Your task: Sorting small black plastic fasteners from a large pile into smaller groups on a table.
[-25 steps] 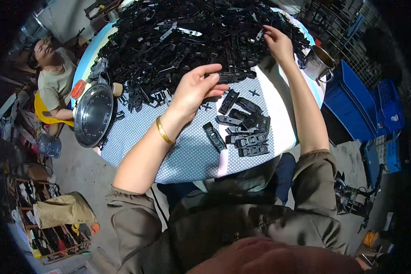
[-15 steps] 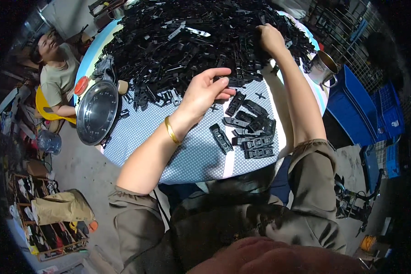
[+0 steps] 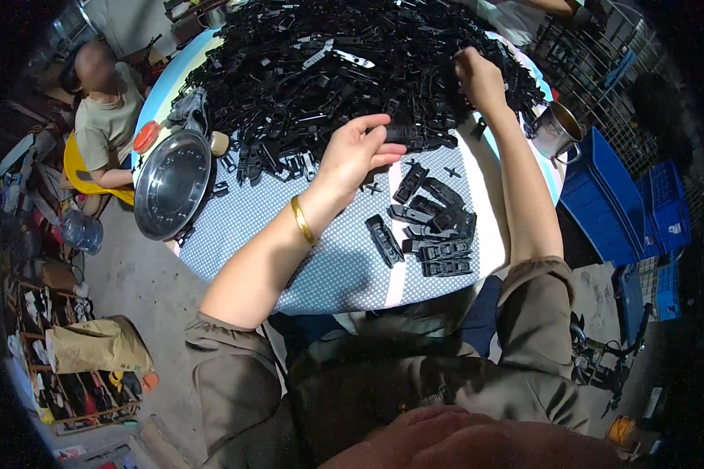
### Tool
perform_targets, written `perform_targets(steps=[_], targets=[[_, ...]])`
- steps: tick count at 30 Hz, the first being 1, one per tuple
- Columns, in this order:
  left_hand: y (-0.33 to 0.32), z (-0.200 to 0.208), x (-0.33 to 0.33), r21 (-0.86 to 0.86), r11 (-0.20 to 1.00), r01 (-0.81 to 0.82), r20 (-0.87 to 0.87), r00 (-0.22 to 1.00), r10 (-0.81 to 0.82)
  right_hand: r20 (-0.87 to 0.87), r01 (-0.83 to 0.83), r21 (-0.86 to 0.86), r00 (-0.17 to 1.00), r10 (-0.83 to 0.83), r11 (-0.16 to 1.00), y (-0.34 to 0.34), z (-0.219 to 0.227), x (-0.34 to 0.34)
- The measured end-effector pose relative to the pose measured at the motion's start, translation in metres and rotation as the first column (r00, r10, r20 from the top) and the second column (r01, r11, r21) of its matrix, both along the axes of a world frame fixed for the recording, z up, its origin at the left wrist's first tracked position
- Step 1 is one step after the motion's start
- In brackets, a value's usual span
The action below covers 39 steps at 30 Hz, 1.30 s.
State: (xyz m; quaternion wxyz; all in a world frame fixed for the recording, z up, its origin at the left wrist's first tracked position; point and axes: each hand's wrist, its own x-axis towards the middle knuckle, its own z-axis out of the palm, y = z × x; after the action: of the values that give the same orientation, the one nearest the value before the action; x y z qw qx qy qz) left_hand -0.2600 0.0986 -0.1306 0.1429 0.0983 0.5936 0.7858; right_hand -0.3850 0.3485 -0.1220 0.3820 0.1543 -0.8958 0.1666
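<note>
Over the near edge of a big heap of black plastic parts [image 3: 289, 86], my left hand [image 3: 348, 156] has its thumb and fingers around a dark plastic part [image 3: 400, 134], which blends into the heap behind it. My right hand [image 3: 481, 78] is above the heap's right side, fingers curled in. Whatever is in those fingers is hidden. Between my arms lies a group of black plastic assemblies [image 3: 443, 250], with one assembly [image 3: 384, 241] set apart to their left. A small black cross-shaped piece [image 3: 451, 173] rests beside them.
A steel bowl [image 3: 172, 184] tilts at the table's left edge, near a red-lidded jar [image 3: 145, 137] and a cloth [image 3: 189, 109]. A metal mug [image 3: 557, 129] stands at the right edge. Blue crates [image 3: 602, 203] are beyond it. Another person [image 3: 105, 117] sits at the left.
My right hand has lifted slightly off the heap, its fingers curling inward. My left hand stays almost in place. The view has shifted a little, and someone's arm now shows at the top right.
</note>
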Motion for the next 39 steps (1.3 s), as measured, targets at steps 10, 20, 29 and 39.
perform_targets(steps=[10,20,29,39], targets=[[-0.001,0.001,-0.003,0.047,0.998,-0.042,-0.001,0.999,0.042,0.192,-0.534,0.053,0.835,0.516,0.844,-0.083,0.033,0.116],[0.001,-0.001,0.001,-0.068,0.996,-0.052,-0.044,0.998,0.049,0.101,-0.450,0.074,0.891,0.443,0.890,-0.085,0.026,0.124],[-0.001,0.000,0.001,-0.105,0.990,-0.095,-0.264,0.962,0.064,-0.085,-0.380,0.200,0.911,0.402,0.903,-0.090,0.023,0.128],[-0.011,0.021,0.001,-0.002,1.000,-0.020,-0.316,0.949,0.018,0.263,-0.400,-0.738,0.572,0.777,0.544,-0.080,0.020,0.112]])
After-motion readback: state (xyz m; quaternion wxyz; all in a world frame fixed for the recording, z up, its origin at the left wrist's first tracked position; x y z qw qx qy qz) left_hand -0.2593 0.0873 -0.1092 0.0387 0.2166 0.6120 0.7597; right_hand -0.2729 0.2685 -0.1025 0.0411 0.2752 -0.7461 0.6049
